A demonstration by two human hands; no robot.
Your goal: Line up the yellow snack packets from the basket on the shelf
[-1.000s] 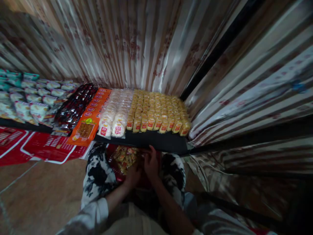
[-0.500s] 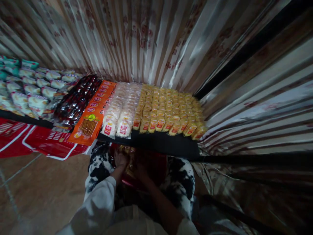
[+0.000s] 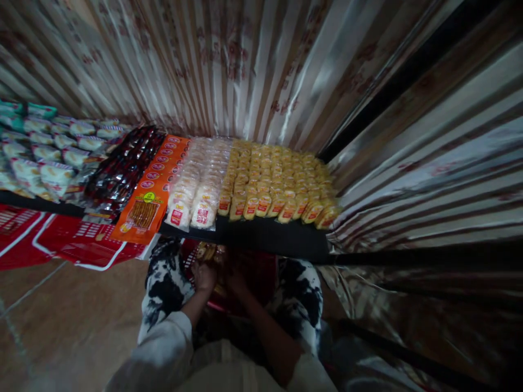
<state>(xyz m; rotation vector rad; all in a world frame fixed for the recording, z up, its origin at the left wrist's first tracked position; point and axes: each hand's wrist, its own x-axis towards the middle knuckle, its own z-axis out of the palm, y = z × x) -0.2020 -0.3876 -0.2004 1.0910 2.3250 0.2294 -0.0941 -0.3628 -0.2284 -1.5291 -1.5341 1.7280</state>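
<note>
Both hands are down in a red basket (image 3: 263,272) btwn the person's legs, just below the edge of the black shelf (image 3: 265,237). L hand (image 3: 205,276) is at the small gold pkts (image 3: 209,251) in the basket's L part; can't tell how open it is or if it's got one. R hand (image 3: 235,279) close beside it, v. dark, so can't tell its grip either. Up on the shelf: yellow pkts (image 3: 281,185) in rows, white pkts (image 3: 198,190) next to 'em, then an orange pack (image 3: 149,190).
</note>
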